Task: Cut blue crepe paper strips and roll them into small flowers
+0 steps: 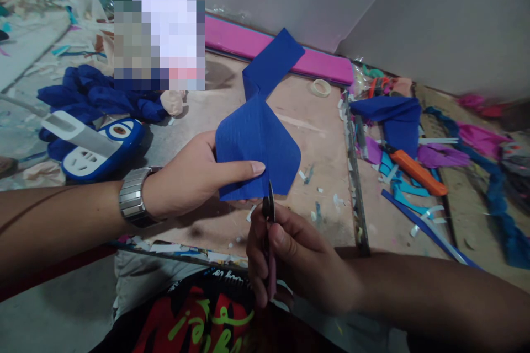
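My left hand [194, 176] grips a sheet of blue crepe paper [244, 140] by its left side, thumb on top and fingers underneath. The sheet has a fold line down its middle, and a long strip of it trails away behind over the board. In my right hand [293, 253] is a pair of scissors [271, 204] with pinkish handles. Their blades meet the near edge of the paper beside my left thumb, close to the fold line. How far apart the blades are is hard to make out.
A wooden board [331, 176] lies below, with a tape roll [321, 88] and paper scraps. A pink bar [281, 52] runs along its back. To the right are an orange-handled cutter [418, 171] and more blue paper [399, 121]; to the left, a power strip [103, 146] and crumpled blue paper [83, 91].
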A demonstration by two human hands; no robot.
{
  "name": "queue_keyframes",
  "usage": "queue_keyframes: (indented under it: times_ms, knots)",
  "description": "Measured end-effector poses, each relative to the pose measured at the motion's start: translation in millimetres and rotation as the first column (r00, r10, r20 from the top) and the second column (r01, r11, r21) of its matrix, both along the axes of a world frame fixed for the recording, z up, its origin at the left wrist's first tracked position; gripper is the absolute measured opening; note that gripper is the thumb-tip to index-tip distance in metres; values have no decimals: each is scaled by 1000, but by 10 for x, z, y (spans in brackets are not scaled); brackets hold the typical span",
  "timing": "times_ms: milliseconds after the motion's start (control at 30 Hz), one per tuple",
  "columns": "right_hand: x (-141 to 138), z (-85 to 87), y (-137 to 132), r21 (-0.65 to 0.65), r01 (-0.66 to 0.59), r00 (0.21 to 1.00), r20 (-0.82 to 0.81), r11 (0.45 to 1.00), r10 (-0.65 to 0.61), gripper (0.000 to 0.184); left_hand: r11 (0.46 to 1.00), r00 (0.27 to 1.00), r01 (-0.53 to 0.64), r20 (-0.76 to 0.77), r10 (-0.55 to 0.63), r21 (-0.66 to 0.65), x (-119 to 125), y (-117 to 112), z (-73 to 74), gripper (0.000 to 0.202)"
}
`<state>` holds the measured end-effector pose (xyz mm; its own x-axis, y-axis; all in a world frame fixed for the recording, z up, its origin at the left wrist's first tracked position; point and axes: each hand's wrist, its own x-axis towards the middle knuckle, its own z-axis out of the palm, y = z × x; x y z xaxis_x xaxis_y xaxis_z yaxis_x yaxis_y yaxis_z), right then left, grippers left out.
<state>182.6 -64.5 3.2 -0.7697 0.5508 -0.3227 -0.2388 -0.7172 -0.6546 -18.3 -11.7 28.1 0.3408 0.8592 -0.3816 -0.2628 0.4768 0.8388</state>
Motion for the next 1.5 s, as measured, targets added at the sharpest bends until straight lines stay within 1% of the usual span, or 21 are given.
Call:
queue_keyframes:
  times_ms: [67, 233, 333, 533, 600, 733, 1000, 1200, 1300, 1400, 1500]
  knots:
    - [1, -1, -8, 1, 6, 1000, 6, 1000, -6, 31, 1000, 1000, -2, -6, 2, 4, -2, 1, -9, 26]
    - [-1, 4, -1, 6, 7, 1000, 0, 1000, -7, 31, 998, 1000, -15, 7, 15, 62, -11, 7, -56, 39]
    - [0, -2, 11, 15, 3, 1000, -9, 1000, -3, 29, 997, 1000, -10, 17, 9, 76, -19, 9, -85, 43]
    - [8, -15, -4, 11, 12, 1000, -20, 1000, -12, 28, 994, 999, -26, 46, 21, 110, -28, 24, -100, 39]
    - [10, -10, -11, 5, 21, 999, -36, 1000, -21, 30, 994, 999, -29, 34, 25, 108, -27, 28, -95, 40]
    - [10, 2, -11, -6, 27, 998, -63, 1000, -28, 31, 996, 1000, -8, -13, 9, 91, -30, 24, -103, 38]
    - [8, -3, -22, -2, 35, 997, -65, 999, -35, 31, 993, 1000, 25, 0, -25, 112, -40, 15, -135, 30]
    - [25, 26, -49, 24, 19, 999, -42, 1000, -18, 31, 985, 999, -28, 26, 24, 170, -41, 38, -164, 32]
    - [19, 31, -42, 21, 15, 999, -45, 1000, -14, 32, 977, 998, -55, -8, 58, 204, -46, 49, -171, 29]
    - [5, 36, -20, 35, 18, 999, -37, 999, -17, 29, 973, 995, -53, -65, 69, 225, -47, 56, -139, 29]
    - [-6, 39, 0, 49, 30, 999, -32, 998, -29, 27, 967, 991, -49, -108, 78, 251, -39, 65, -98, 41]
